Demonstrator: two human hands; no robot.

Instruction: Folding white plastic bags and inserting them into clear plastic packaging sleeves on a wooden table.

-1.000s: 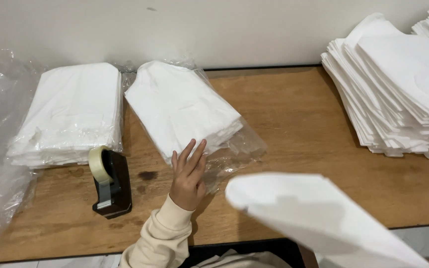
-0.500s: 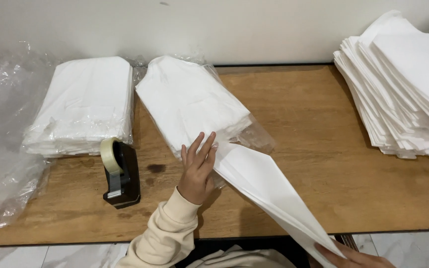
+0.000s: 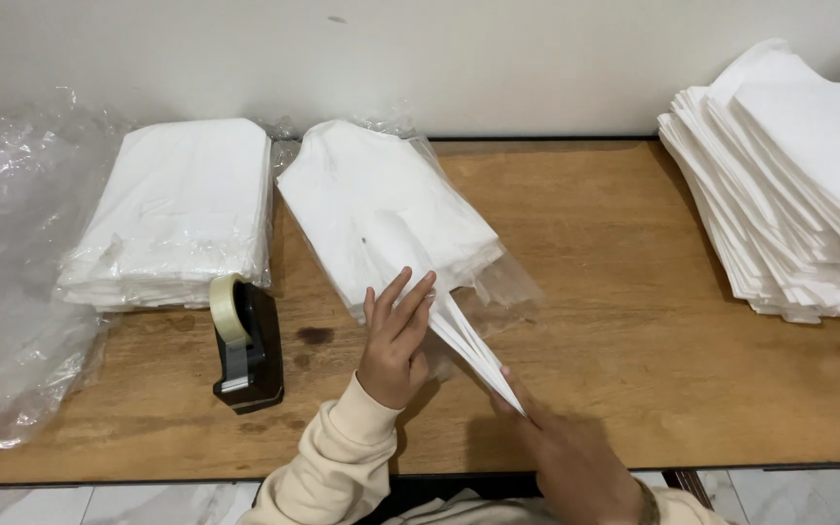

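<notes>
At the far left, loose clear plastic wrap (image 3: 12, 292) is lying crumpled over the end of the wooden table (image 3: 634, 321). Beside it a squared stack of white bags (image 3: 177, 209) is sitting untouched, and a black tape dispenser (image 3: 243, 345) with a pale roll is standing just in front of it. Nothing on it looks drawn out, so any taping appears not yet begun.

Next comes the opened pack of white bags (image 3: 381, 209), lying at an angle on its slit plastic sleeve. The left hand (image 3: 396, 340) is pressing flat on the near corner of this pack, fingers straight and slightly spread, holding the pile down rather than gripping it. From under those fingers one folded white sheet (image 3: 473, 350) is stretching toward the person. The right hand (image 3: 571, 452) is meeting its lower tip; its fingers seem to be pinching that tip, though the grip itself is partly hidden.

At the far right a tall, fanned heap of white pieces (image 3: 789, 185) is resting well apart from both hands. Judging by that heap, a good share looks handled, while the angled pack and the left stack are remaining mostly full.
</notes>
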